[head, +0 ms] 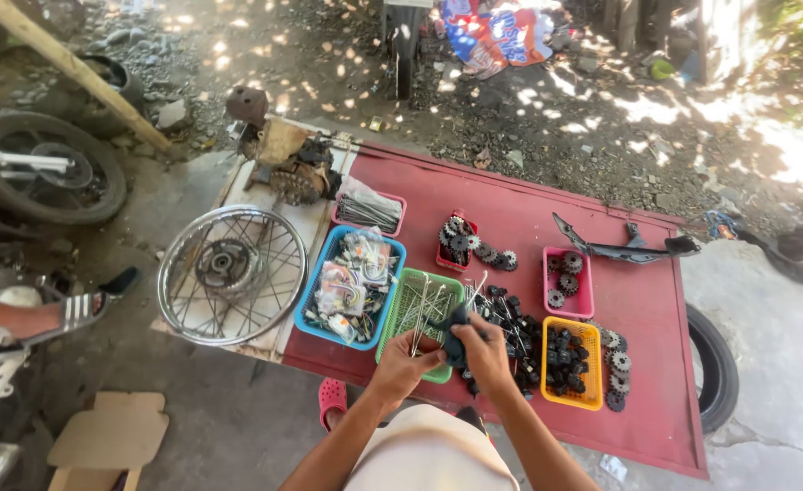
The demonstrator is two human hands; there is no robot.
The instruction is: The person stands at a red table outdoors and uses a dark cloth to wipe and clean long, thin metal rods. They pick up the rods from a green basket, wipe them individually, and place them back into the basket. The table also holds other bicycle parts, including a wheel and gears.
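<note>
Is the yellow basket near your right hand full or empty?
Mostly full. The yellow basket holds a heap of small dark gears that covers its floor to about rim height, beside the right hand.

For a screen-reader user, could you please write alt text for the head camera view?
Both hands, left hand and right hand, hold a dark part over a green basket of metal rods on a red table, beside a spoked wheel.
</note>
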